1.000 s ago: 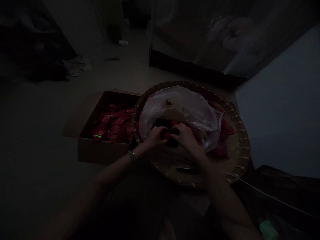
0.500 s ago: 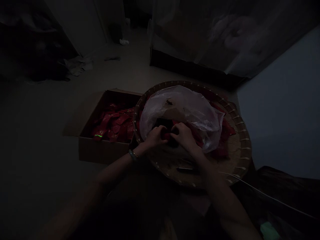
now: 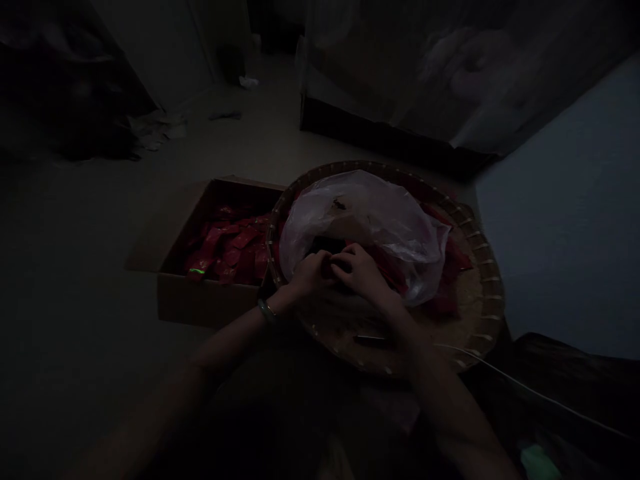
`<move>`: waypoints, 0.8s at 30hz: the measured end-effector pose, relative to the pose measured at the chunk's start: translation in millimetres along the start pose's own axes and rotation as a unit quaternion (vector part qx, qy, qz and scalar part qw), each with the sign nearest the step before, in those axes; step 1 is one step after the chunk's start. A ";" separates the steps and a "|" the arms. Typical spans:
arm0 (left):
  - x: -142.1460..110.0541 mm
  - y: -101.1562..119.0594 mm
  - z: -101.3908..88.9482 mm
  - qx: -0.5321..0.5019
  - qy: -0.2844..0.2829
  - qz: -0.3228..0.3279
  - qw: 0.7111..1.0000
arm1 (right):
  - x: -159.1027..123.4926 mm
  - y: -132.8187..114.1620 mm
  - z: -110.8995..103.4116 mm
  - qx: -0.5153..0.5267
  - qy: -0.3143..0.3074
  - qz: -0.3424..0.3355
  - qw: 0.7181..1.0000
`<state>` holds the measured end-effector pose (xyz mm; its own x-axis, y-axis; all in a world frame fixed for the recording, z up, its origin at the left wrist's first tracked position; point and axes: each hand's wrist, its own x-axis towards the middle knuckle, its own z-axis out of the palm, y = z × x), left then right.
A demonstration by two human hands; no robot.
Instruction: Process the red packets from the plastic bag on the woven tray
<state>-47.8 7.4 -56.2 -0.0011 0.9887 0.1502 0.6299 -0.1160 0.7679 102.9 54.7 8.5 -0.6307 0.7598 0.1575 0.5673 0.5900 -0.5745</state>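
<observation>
Over the round woven bamboo tray point(image 3: 487, 293), my left hand point(image 3: 310, 275) and my right hand point(image 3: 361, 272) meet with fingers curled. Both pinch a small red packet, mostly hidden behind the fingers in the dim light. A bangle point(image 3: 266, 311) circles my left wrist. Just beyond the hands, a translucent plastic bag point(image 3: 417, 237) lies spread in the tray, with dark contents near its opening. Red packets point(image 3: 445, 301) lie under and to the right of the bag. A thin dark tool point(image 3: 371, 339), its kind unclear, rests near the tray's front rim.
Left of the tray stands an open cardboard box point(image 3: 200, 300) heaped with red packets point(image 3: 233, 257). A white cord point(image 3: 530, 391) runs off to the right from the tray. A pale wall point(image 3: 560, 233) rises on the right, and a large dark-based piece point(image 3: 390, 137) stands behind.
My right hand has shifted slightly left, so the fingertips of both hands now touch or overlap. Less of the red packet shows between them. The tray, bag and box stay put.
</observation>
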 end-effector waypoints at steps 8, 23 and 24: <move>1.6 -3.6 -1.3 -0.063 0.033 0.024 0.997 | -8.2 47.5 -7.5 -0.025 -0.063 0.079 0.995; 5.2 -5.8 -4.6 -0.081 0.058 0.008 0.995 | -13.2 42.5 24.6 -0.201 -0.199 0.016 0.959; 5.1 -6.1 -4.5 -0.077 0.052 0.006 0.996 | -14.0 43.4 23.6 -0.201 -0.196 0.014 0.960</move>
<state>-55.1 12.7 -57.3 -0.0798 0.9729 0.2172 0.5031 -0.1488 0.8513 123.8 63.2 -37.6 -0.7175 0.6632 -0.2129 0.6965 0.6878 -0.2047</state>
